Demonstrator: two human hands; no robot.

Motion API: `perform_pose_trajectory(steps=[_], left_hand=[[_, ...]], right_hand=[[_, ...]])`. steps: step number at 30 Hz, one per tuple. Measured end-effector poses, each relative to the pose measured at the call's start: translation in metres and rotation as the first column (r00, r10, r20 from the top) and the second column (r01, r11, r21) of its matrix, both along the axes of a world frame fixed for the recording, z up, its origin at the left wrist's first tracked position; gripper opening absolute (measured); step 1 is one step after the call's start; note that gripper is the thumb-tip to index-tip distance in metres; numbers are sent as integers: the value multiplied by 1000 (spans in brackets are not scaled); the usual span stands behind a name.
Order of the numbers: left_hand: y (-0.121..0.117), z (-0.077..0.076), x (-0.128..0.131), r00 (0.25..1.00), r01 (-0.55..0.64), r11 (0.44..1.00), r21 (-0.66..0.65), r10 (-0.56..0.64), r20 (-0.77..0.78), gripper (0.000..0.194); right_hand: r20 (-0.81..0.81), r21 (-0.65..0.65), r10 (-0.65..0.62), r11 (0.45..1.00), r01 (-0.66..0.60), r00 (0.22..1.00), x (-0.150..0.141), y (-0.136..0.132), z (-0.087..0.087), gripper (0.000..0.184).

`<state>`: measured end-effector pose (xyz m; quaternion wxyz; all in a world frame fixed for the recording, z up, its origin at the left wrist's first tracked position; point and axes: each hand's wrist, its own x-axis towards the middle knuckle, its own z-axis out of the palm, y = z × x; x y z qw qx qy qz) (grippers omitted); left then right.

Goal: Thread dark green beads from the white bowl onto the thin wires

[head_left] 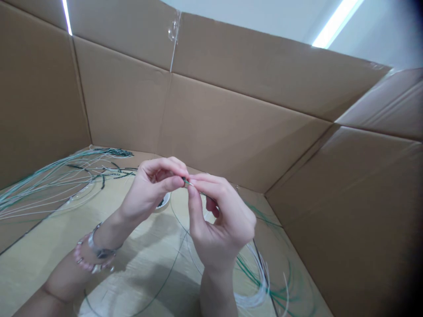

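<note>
Head view: one thin wire point(191, 183) sits at the centre, raised above the tabletop point(148, 279), its short exposed part bridging two sets of fingertips. The left hand point(150, 189), at nine o'clock, grasps it between thumb and forefinger, where a dark bit shows, too small to identify; the right hand point(223, 215), at four o'clock, pinches it close beside. Two hands so near together probably steady such a fine piece and keep it within close sight. At eight o'clock, partly behind the left hand, stands one white container point(168, 200) with dark contents, presumably kept within reach. The left wrist carries one silver band and one beaded bracelet point(86, 265). Farther out lie two wire groups, apparently set aside to leave working room: a long spread point(36, 182) at nine o'clock and a looped bundle point(246, 301) at five, strands too tangled to count. Three cardboard sides point(244, 136) surround everything, perhaps to contain loose pieces.
</note>
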<state>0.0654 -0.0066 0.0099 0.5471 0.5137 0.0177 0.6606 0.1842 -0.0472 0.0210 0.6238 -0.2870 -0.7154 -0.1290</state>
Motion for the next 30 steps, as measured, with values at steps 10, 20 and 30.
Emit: perform_pose_trajectory(steps=[10,20,30], left_hand=[[0,0,0,1000,12,1000,18,-12,-8,7],[-4,-4,-3,916,-368,914,172,388,-102,19],[-5,-2,-9,856,-477,851,218,507,-105,26]], right_hand=[[-34,-36,22,999,-23,999,1,2,0,14],[2,60,-85,995,85,996,-1,1,1,14],[16,2,-31,1000,31,999,3,3,-1,16]])
